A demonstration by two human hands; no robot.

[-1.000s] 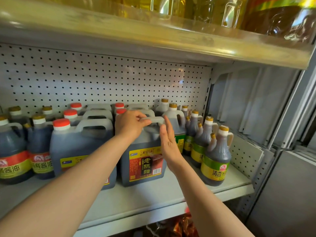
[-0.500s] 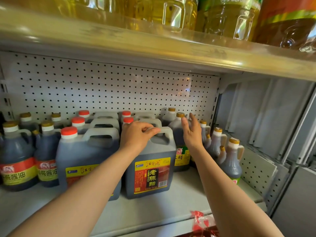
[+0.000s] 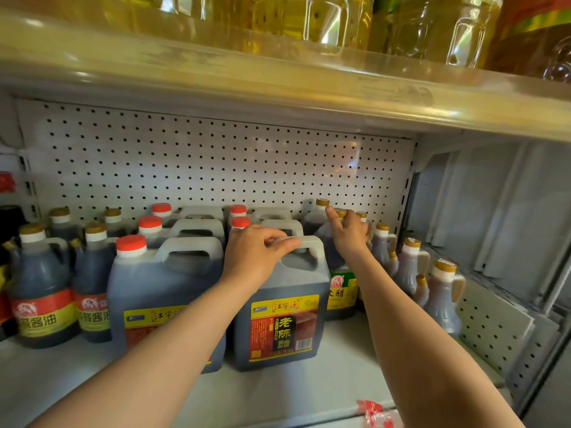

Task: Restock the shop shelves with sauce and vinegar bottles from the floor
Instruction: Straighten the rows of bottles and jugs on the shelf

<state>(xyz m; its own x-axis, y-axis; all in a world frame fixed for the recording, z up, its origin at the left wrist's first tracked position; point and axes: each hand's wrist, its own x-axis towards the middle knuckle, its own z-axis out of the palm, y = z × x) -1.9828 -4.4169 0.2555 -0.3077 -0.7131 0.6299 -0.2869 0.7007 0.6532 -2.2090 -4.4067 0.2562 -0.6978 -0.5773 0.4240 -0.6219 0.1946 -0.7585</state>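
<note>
A big dark vinegar jug (image 3: pixel 282 316) with a red and yellow label stands at the front of the white shelf (image 3: pixel 309 393). My left hand (image 3: pixel 256 253) is closed over its grey handle. Just right of it and further back stands a yellow-capped vinegar bottle (image 3: pixel 340 288) with a green label. My right hand (image 3: pixel 347 230) reaches over the jug's right shoulder and wraps its fingers around that bottle's neck and cap. More red-capped jugs (image 3: pixel 167 291) stand in rows to the left.
Soy sauce bottles (image 3: pixel 41 298) stand at far left. Several small yellow-capped bottles (image 3: pixel 441 291) fill the right end by the perforated side panel. The shelf above (image 3: pixel 278 84) carries oil jugs. A red wrapper (image 3: pixel 375 412) pokes up below the shelf edge.
My right hand left the jug's handle and moved back and right onto the yellow-capped bottle. My left hand stayed on the jug's handle. The camera dropped lower and closer.
</note>
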